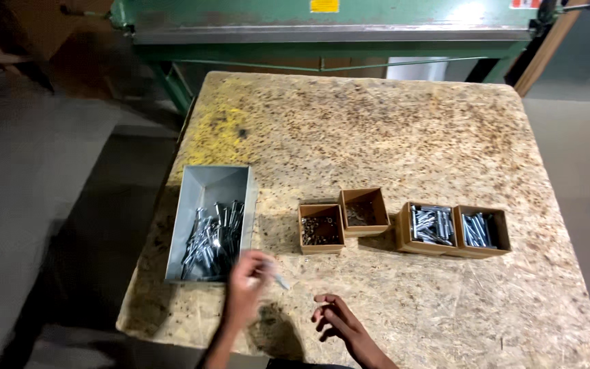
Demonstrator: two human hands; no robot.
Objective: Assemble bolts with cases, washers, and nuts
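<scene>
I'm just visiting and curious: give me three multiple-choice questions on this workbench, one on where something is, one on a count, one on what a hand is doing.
1. Where is the grey metal tray of bolts?
A. left of the small boxes
B. right of the small boxes
C. on the floor

2. How many small brown boxes stand on the table?
A. two
B. four
C. six

3. What is the left hand doing?
A. resting flat and empty
B. holding a small silver bolt
C. lifting a box

Answers: 1 A, the tray sits at the table's left edge. 2 B, two single boxes and a joined pair. 3 B, a bolt sticks out of its fingers, while the right hand is empty.
</scene>
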